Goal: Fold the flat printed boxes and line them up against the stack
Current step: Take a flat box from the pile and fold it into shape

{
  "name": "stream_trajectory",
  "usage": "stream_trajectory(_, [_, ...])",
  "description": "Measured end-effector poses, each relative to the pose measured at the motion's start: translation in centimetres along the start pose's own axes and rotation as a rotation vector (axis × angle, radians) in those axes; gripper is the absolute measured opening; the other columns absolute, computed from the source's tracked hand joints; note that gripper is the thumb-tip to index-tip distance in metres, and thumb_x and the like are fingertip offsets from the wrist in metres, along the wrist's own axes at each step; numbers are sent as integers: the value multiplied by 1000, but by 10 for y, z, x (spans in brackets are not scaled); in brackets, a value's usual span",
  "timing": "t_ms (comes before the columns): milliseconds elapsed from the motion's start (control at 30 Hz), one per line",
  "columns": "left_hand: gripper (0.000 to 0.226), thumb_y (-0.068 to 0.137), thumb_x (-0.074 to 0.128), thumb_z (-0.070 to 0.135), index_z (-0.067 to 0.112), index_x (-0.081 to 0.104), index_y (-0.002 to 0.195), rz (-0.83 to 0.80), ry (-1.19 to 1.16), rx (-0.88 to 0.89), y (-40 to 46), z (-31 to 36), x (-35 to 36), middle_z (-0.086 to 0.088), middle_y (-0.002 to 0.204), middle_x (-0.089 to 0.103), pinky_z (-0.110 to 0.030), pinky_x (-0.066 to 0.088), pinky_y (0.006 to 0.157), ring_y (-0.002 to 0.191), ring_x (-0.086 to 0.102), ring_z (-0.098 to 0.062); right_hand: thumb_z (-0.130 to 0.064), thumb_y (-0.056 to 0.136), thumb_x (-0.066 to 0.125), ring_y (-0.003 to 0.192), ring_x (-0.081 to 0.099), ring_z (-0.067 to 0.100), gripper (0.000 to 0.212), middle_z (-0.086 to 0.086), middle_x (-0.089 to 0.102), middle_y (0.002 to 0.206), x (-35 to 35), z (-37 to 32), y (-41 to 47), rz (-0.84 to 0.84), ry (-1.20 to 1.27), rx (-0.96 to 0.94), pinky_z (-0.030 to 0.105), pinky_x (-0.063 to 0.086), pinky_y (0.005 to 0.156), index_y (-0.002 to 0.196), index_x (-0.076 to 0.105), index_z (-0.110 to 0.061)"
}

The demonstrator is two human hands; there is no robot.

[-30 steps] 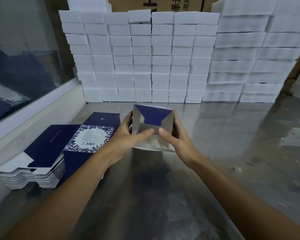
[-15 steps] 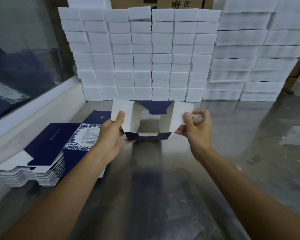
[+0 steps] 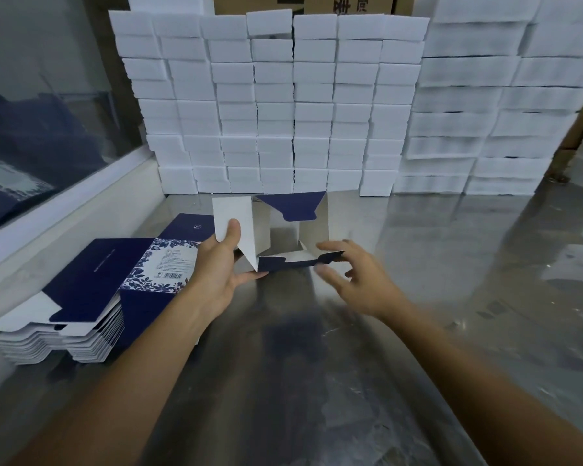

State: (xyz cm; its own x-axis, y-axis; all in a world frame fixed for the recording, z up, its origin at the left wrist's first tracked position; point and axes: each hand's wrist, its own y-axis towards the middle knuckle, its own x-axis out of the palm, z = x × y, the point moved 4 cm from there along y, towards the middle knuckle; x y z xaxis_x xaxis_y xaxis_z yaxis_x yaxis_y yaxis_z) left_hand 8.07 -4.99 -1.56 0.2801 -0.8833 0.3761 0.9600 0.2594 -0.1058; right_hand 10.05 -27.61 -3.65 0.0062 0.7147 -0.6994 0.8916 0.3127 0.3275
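Right now a half-erected printed carton (image 3: 276,230) is held just above a steel worktop (image 3: 451,264), a little in front of a tall stack of folded white boxes (image 3: 273,105) that runs across the back. The left hand (image 3: 221,264) pinches the carton's left white flap, thumb on top and fingers beneath. The right hand (image 3: 354,277) is spread and blurred beside the near navy flap; whether it touches the card I cannot tell, but it grips nothing.

With only one hand holding, the open sleeve could skew or spring back flat. The thin card could also crease off its score lines if the loose flaps are pushed in crookedly, and the navy tuck flap hanging inside the far wall might snag.

The carton is light paperboard, matte white inside and deep navy outside, with angled and rounded flap edges. To the left lies a pile of flat carton blanks (image 3: 81,297), navy with a blue-and-white floral label panel and barcode. The worktop is brushed metal, smudged and reflective. A glass panel in a white frame (image 3: 48,105) borders the left side.
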Motion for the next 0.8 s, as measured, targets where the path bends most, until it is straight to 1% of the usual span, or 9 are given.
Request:
stream_trajectory(100, [16,101,51,29,23,62,112,-20,20,19,-2,-4,5,-3,112,70,-51,60,68,104,66,-17,-41,100,53,99,61,10,31,-6,66,114,-2,-1,2,147,83,84,33,57,86,119,66,-20])
stream_trajectory(200, [16,100,54,23,21,62,113,-47,111,74,-3,-6,8,-3,110,71,-47,61,73,100,68,-15,-38,97,59,92,65,8,19,-10,70,101,-2,-5,3,238,171,99,29,59,81,105,67,-23])
stream_trajectory(300, [11,99,55,18,24,64,101,-45,297,177,-4,-12,12,7,89,73,-22,57,60,79,71,-4,-32,93,69,82,67,6,12,-12,71,91,-5,-7,1,364,220,103,24,58,75,102,65,-25])
stream_trajectory(400, [16,100,52,25,12,59,97,27,633,321,-5,-16,14,3,82,64,-6,40,53,75,63,-10,-27,89,74,77,65,10,29,-6,67,82,-5,-5,-2,398,231,164,21,55,68,104,49,-32])
stream_trajectory(533, [29,100,51,33,20,47,75,113,809,422,-7,-15,15,6,67,49,-11,33,50,62,48,-4,-11,85,78,72,64,4,25,-2,67,81,0,-1,-6,494,440,202,17,54,66,80,56,-21])
stream_trajectory(600, [37,99,53,34,22,42,65,147,815,438,-6,-13,16,6,61,47,-16,30,50,58,46,-6,-7,83,80,70,65,2,24,2,69,83,4,1,-7,543,632,285,18,54,69,76,59,-17])
stream_trajectory(667, [44,98,54,33,21,38,59,171,798,423,-5,-11,19,6,55,43,-26,30,52,54,43,-9,-5,82,80,73,66,8,24,2,68,83,9,1,-7,567,749,352,22,54,72,79,59,-16])
stream_trajectory(733, [47,97,55,30,19,39,55,177,779,403,-6,-9,23,5,53,46,-31,29,54,52,44,-12,-12,82,81,80,65,16,27,5,64,87,14,0,-7,595,825,434,31,57,78,84,54,-17])
stream_trajectory(800, [46,96,55,28,12,46,54,180,747,382,-8,-8,26,3,53,53,-33,34,54,53,53,-19,-28,81,83,82,63,18,35,7,61,93,20,-1,-8,578,894,581,38,60,78,93,51,-19])
